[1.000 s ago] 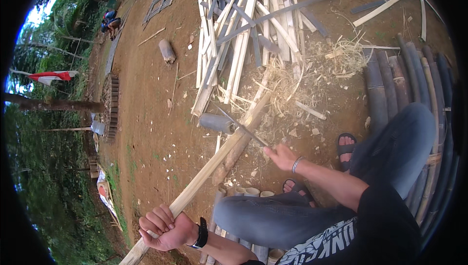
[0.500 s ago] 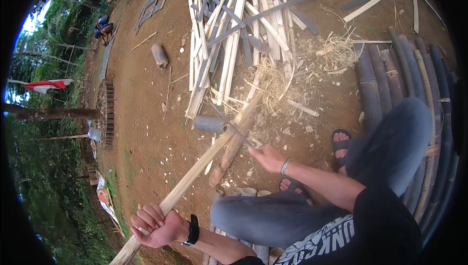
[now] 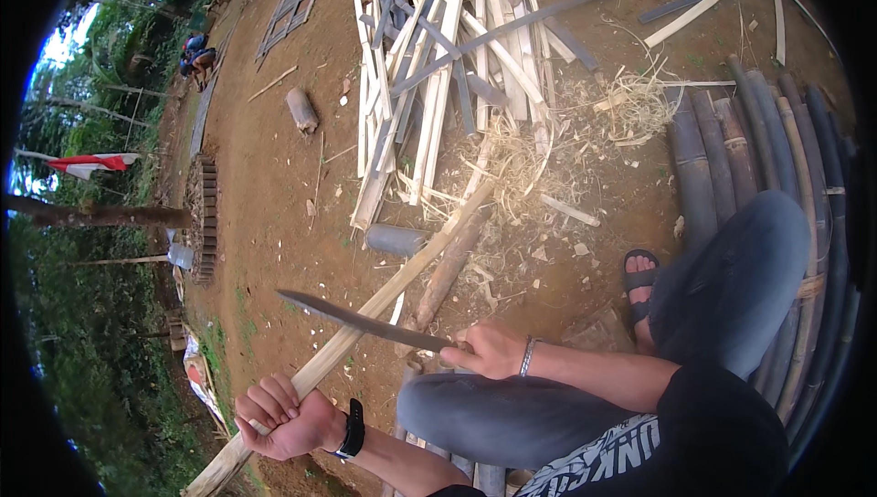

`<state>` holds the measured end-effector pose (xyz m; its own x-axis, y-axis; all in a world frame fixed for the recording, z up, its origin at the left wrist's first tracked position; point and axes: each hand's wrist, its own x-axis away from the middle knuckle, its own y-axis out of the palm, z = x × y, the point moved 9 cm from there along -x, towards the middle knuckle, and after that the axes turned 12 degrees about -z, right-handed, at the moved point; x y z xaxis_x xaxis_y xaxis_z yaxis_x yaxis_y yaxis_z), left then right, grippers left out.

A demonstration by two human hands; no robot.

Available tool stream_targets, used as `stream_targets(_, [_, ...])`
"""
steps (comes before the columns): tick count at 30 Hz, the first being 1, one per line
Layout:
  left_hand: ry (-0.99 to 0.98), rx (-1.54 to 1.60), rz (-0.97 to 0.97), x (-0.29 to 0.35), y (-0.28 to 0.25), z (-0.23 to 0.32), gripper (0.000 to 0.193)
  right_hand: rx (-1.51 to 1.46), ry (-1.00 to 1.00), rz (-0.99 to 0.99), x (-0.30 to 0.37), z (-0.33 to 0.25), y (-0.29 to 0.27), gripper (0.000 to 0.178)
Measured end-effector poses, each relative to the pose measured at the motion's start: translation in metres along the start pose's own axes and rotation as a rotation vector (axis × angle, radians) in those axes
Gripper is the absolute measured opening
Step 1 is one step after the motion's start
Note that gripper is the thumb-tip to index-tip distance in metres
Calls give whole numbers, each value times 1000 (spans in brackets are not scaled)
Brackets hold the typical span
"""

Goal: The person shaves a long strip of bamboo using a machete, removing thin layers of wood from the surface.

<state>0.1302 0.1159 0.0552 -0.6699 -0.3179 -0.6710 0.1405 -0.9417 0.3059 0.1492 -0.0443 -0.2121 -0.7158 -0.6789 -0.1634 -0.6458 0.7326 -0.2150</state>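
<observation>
My left hand (image 3: 290,417) is wrapped round the near part of a long pale bamboo strip (image 3: 402,280), which slants away from me to the upper right. The strip's far end reaches over a log (image 3: 448,269) on the ground. In my right hand (image 3: 493,351) is the handle of a machete (image 3: 365,322). Its dark blade lies across the strip, a little beyond my left hand, with the tip pointing left. Whether the edge bites into the bamboo I cannot tell.
Ahead lies a heap of split bamboo strips (image 3: 438,77), with curled shavings (image 3: 521,163) beside it. A short bamboo piece (image 3: 395,239) rests left of the log. Bamboo poles form a bench (image 3: 699,163) at my right. Far left, a person (image 3: 196,60) crouches.
My right hand has drawn the machete back along the strip, from near the log toward my left hand. The blade now points more to the left. The left hand keeps its hold, slightly lower left.
</observation>
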Motion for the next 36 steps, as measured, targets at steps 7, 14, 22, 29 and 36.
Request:
stream_targets(7, [-13,-53,75,-2,-7,-1,38,-356,692,-137,-1,136,-23,62])
stream_targets(14, [-16,-50,13,-26,2,-8,38,-226,420,-114,2,114,-12,63])
stream_targets(22, [-46,-24,-34,-47,2,-19,39,-302,260,-131,-29,57,1,68])
stream_targets(29, [-63,-39,65,-68,4,-33,39,-456,681,99,-16,216,-28,65])
stream_targets(36, [-71,-122,148,-84,5,-45,38,-208,82,-69,-45,4,-33,69])
